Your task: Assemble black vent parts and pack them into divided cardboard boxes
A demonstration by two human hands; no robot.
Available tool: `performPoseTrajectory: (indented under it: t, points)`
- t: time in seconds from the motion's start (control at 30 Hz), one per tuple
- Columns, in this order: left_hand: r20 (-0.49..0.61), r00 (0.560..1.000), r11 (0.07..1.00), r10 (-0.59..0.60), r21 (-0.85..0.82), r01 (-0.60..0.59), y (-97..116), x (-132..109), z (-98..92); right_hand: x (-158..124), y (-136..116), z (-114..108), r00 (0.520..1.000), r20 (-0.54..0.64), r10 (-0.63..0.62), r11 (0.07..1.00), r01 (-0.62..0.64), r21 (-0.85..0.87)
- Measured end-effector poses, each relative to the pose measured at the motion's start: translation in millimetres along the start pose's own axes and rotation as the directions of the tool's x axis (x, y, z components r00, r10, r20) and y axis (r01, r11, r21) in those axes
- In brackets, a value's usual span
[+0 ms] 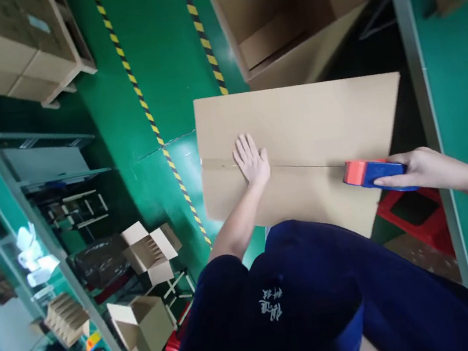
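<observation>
A closed brown cardboard box (318, 122) lies in front of me, its top flaps meeting in a seam across the middle. My left hand (251, 160) rests flat on that seam near the box's left end, fingers stretched out. My right hand (418, 169) is closed round a red and blue tape dispenser (368, 173), whose red head touches the seam at the box's right end. My dark blue clothing fills the bottom of the view.
A large open carton (289, 14) stands beyond the box. A red stool (419, 212) sits under my right hand. The green floor has yellow-black striped lines (150, 117). Shelving with small open boxes (149, 253) is at the left; stacked cartons on a pallet (8, 51) at top left.
</observation>
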State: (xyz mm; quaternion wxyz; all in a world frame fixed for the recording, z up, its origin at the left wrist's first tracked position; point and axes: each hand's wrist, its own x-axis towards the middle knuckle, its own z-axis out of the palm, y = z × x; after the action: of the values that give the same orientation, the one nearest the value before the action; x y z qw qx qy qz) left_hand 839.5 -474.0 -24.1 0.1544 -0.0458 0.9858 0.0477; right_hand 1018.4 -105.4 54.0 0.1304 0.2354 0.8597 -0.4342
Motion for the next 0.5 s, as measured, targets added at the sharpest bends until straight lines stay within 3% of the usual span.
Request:
performPoseTrajectory:
  t: [0.07, 0.13, 0.23, 0.3, 0.37, 0.4, 0.5]
  points:
    - [0.021, 0.996, 0.996, 0.082, 0.029, -0.083, 25, -16, 11.1, 5, 13, -11, 1.0, 0.008, -0.007, 1.0, 0.007, 0.005]
    - [0.016, 0.995, 0.992, 0.099, 0.074, -0.1, 29, -17, 15.1, 19, 20, -16, 0.991, 0.122, -0.048, 0.999, 0.049, -0.008]
    - [0.004, 0.997, 0.988, 0.074, 0.138, -0.073, 23, -9, 11.0, 44, 18, -14, 0.908, 0.419, -0.009, 0.974, 0.102, -0.2]
    - [-0.024, 0.999, 0.985, 0.027, 0.173, -0.023, 32, -12, 8.3, 55, 9, -9, 0.857, 0.508, 0.09, 0.902, 0.146, -0.407]
    - [-0.05, 0.998, 0.982, 0.024, 0.189, -0.014, 60, -28, 12.1, 59, -4, -4, 0.854, 0.503, 0.133, 0.816, 0.194, -0.545]
    - [-0.04, 0.997, 0.98, 0.073, 0.188, -0.064, 79, -40, 17.2, 59, -10, -1, 0.854, 0.503, 0.133, 0.787, 0.217, -0.577]
    - [0.067, 0.937, 0.927, 0.342, 0.142, -0.348, 138, -75, 38.1, 53, -18, 0, 0.847, 0.516, 0.13, 0.752, 0.255, -0.608]
